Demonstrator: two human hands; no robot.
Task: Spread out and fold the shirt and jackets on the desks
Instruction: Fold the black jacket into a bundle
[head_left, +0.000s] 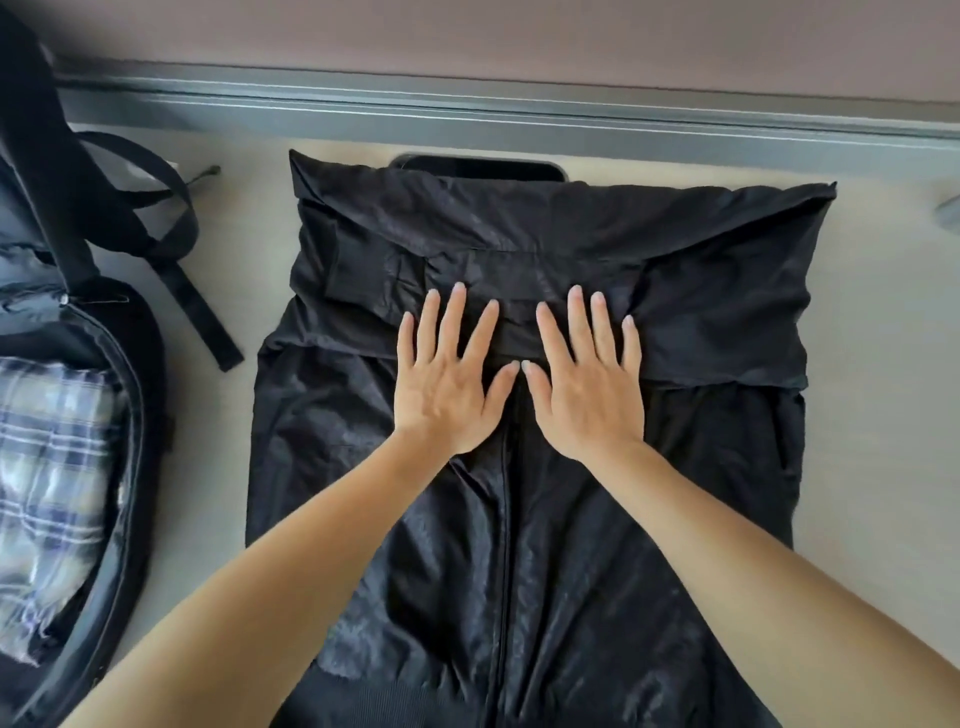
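At the frame's centre the black jacket (524, 395) lies on the desk (878, 364), both hands, left (449, 382) and right (587, 384), pressing flat with fingers spread, holding nothing; it looks thin, limp and slick, best gripped at the folded side edges.

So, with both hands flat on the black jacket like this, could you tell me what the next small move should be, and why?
Probably slide the left hand and right hand outward along the folded-over sleeves. Both palms press flat, thumbs nearly touching, at the centre of the black jacket, while the fabric toward its side edges looks puffy and creased. Smoothing that first should let the next fold lie flat.
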